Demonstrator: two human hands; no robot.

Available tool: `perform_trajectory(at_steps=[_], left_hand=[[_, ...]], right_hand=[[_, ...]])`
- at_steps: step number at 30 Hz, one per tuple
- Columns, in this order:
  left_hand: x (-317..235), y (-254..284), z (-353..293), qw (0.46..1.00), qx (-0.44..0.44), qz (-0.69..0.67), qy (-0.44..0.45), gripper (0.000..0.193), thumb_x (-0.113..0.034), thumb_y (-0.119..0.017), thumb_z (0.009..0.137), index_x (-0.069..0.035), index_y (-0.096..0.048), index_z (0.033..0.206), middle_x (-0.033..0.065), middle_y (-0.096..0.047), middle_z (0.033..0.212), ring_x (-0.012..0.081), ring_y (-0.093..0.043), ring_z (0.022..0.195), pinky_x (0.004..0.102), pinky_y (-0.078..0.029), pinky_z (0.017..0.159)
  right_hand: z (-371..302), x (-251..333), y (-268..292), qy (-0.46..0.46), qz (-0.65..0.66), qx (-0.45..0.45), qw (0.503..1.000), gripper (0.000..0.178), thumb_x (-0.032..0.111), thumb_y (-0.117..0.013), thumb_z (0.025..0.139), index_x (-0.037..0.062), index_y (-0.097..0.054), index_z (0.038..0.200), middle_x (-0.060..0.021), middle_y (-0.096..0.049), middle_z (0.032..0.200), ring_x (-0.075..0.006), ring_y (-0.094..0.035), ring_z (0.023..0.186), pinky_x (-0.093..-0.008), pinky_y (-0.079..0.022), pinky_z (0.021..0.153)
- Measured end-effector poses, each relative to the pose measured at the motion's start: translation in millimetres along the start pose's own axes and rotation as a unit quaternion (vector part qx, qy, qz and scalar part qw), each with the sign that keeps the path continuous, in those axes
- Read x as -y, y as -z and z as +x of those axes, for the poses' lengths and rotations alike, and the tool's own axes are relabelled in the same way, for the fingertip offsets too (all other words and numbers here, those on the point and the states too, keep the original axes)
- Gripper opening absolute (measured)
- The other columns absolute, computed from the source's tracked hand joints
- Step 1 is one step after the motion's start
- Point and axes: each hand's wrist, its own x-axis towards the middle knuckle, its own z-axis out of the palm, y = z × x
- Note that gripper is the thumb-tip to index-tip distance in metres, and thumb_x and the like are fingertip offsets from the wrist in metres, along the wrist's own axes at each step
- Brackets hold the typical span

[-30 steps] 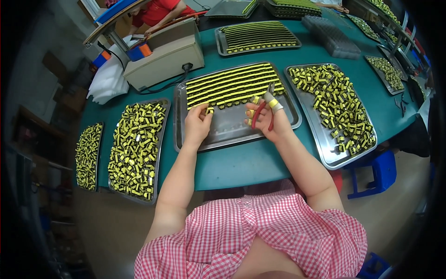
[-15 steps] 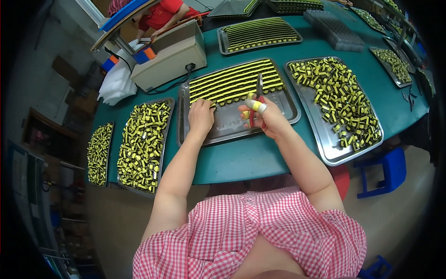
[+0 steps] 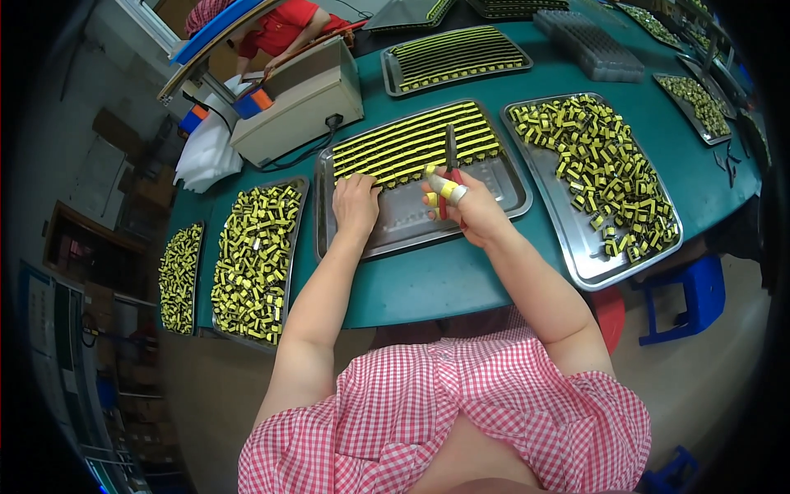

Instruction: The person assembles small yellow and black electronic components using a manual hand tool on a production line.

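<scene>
In front of me is a metal tray (image 3: 387, 240), with small yellow-and-black components (image 3: 411, 148) standing in neat rows across its far part. My left hand (image 3: 355, 206) is over the tray's left side, fingers bent and pressed together at the near end of the rows. A small yellow-and-black component (image 3: 378, 188) shows at its fingertips, mostly hidden. Around red-handled pliers (image 3: 450, 150) my right hand (image 3: 469, 210) is closed, their grey jaws pointing away over the rows. Yellow and white wrappings cover some of its fingers.
Trays of loose components stand at right (image 3: 594, 276) and left (image 3: 288, 272), with a smaller one (image 3: 196, 284) farther left. Behind are another tray of rows (image 3: 457, 62), a beige box-shaped device (image 3: 300, 103) with a cable, and clear plastic trays (image 3: 588, 49). A person in red (image 3: 284, 29) sits beyond.
My right hand and the pliers have shifted slightly to the left, the jaws now more upright. My left hand stays in nearly the same place at the rows.
</scene>
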Motion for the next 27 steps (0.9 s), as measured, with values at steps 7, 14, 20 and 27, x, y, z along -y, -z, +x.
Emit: perform_trajectory(at_steps=[7,14,20,27], left_hand=[[1.4,-1.8,-1.2,1.000,0.016,0.004,0.016,0.018,-0.011,-0.068,0.067,-0.010,-0.062,0.084,0.0038,-0.059,0.085,0.0255,-0.053,0.081,0.0359,-0.043,0.073],[-9.4,15.9,-5.6,0.997,-0.026,-0.039,0.054,0.024,-0.010,-0.069,0.068,-0.007,-0.060,0.090,0.0068,-0.056,0.094,0.0281,-0.054,0.087,0.0367,-0.045,0.074],[-41.3,51.4,-12.4,0.956,0.015,-0.286,0.070,0.008,-0.003,-0.061,0.075,-0.001,-0.060,0.083,0.0068,-0.055,0.077,0.0129,-0.054,0.065,0.0228,-0.043,0.060],[-58.4,53.2,-23.9,0.878,-0.027,-0.466,0.105,0.014,-0.011,-0.063,0.078,0.000,-0.057,0.085,0.0043,-0.056,0.072,0.0095,-0.052,0.062,0.0213,-0.040,0.055]], right_hand=[[-2.8,-3.5,0.2,-0.025,-0.026,0.073,0.997,0.041,0.027,-0.055,0.086,0.0062,-0.042,0.120,-0.0139,-0.056,0.106,-0.0224,-0.058,0.093,-0.0354,-0.050,0.074],[-2.6,-3.0,0.2,-0.055,-0.021,0.120,0.991,0.034,0.013,-0.061,0.081,0.0051,-0.046,0.111,-0.0139,-0.059,0.101,-0.0222,-0.061,0.085,-0.0324,-0.053,0.067],[0.9,-8.3,4.8,-0.060,-0.080,0.157,0.983,0.031,0.015,-0.064,0.080,-0.0001,-0.053,0.105,-0.0139,-0.062,0.097,-0.0189,-0.061,0.081,-0.0292,-0.052,0.065],[5.0,-17.9,2.0,-0.039,-0.042,0.136,0.989,0.036,0.026,-0.053,0.088,-0.0002,-0.054,0.112,-0.0101,-0.061,0.096,-0.0186,-0.060,0.086,-0.0299,-0.050,0.070]])
